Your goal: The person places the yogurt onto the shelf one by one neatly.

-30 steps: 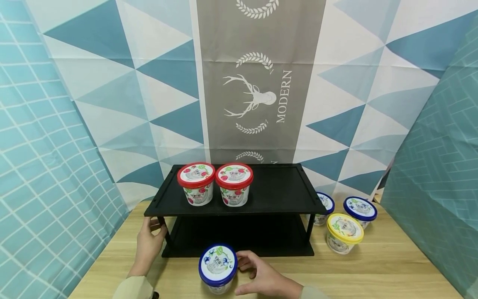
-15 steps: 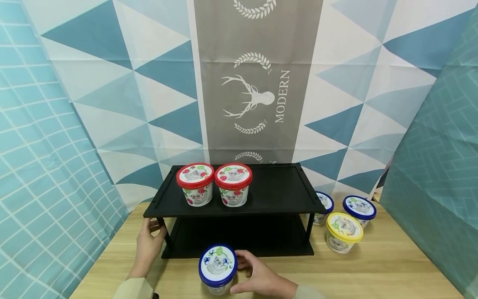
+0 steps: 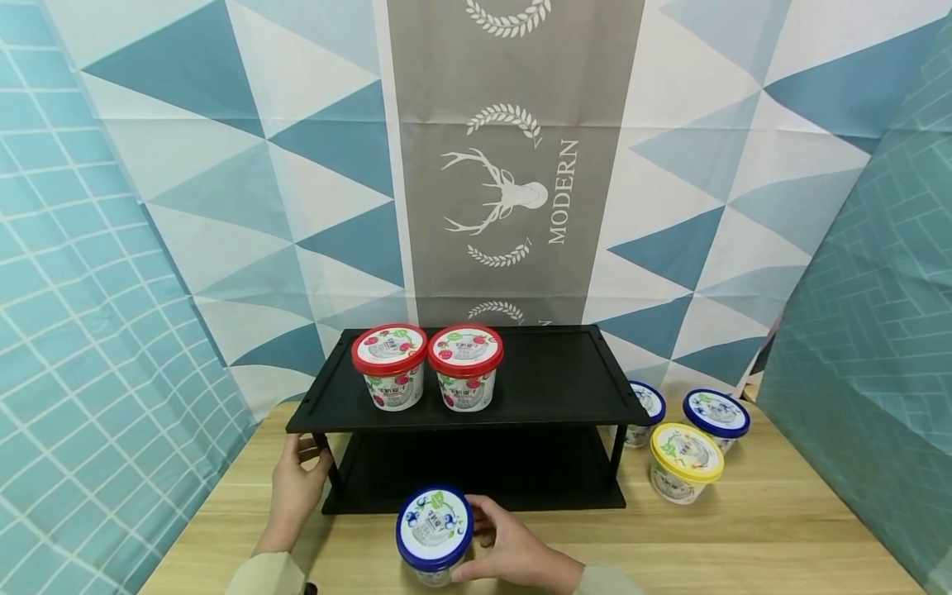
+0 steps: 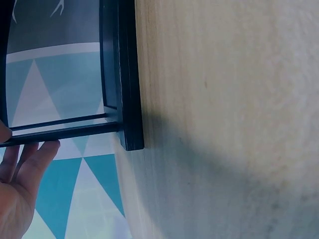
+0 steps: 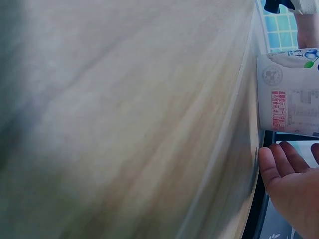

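Note:
My left hand [image 3: 296, 487] pinches the left front post of a black two-tier shelf [image 3: 550, 372]. In the left wrist view the thumb and fingers lie on opposite sides of that post [image 4: 65, 133]. A tub with a blue lid and blueberry print [image 3: 434, 530] stands upright on the table in front of the shelf. Beside its right side my right hand [image 3: 521, 549] curves loosely, thumb near the viewer and fingers on the far side. The right wrist view shows a small gap between the fingertips [image 5: 264, 154] and the printed wall of the tub [image 5: 289, 92].
Two red-lidded tubs, one left [image 3: 392, 368] and one right [image 3: 466, 368], stand on the shelf's upper tier. Right of the shelf are a yellow-lidded tub [image 3: 680, 463] and two blue-lidded tubs, one at its corner [image 3: 645, 413] and one farther right [image 3: 716, 417]. Patterned cloth surrounds the wooden table [image 3: 781, 537].
My right hand has moved slightly left, its thumb now closer to the blue-lidded tub. The left hand stays on the shelf post, and the tubs have not moved.

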Demonstrator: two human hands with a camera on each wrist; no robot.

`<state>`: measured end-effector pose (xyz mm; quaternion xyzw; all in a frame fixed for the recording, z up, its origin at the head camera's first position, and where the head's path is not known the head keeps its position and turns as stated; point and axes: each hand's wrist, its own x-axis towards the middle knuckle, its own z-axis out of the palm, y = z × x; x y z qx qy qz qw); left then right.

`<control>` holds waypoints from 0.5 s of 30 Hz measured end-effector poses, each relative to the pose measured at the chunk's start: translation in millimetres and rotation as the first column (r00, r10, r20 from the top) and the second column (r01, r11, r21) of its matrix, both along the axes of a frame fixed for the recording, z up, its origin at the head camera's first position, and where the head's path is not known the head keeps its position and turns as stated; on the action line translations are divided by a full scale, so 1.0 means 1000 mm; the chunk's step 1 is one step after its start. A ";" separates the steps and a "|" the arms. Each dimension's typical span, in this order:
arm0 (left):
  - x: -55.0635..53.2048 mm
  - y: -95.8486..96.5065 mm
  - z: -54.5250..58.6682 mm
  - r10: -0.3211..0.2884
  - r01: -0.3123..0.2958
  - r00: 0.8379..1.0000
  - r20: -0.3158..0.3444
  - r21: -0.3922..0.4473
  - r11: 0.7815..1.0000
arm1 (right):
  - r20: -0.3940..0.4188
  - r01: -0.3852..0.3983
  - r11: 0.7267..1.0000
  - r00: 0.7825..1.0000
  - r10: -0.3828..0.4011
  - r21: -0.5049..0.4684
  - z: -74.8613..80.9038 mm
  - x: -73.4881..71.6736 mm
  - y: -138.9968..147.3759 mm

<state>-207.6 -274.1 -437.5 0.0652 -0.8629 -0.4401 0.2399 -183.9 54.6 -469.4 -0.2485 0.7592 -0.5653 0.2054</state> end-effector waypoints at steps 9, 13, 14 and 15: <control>0.000 -0.001 0.001 -0.006 0.006 1.000 0.006 0.004 1.000 | -0.009 0.013 1.000 1.000 -0.012 0.008 0.001 0.001 -0.007; 0.000 -0.001 0.001 -0.006 0.006 1.000 0.008 0.008 1.000 | -0.002 0.011 1.000 1.000 -0.011 -0.016 0.001 0.002 -0.010; 0.001 0.000 0.001 -0.007 0.007 1.000 0.010 0.009 1.000 | 0.000 0.012 1.000 1.000 -0.012 -0.023 0.000 0.003 -0.011; 0.001 0.000 0.001 -0.008 0.008 1.000 0.012 0.009 1.000 | 0.002 0.012 1.000 1.000 -0.012 -0.029 0.000 0.003 -0.012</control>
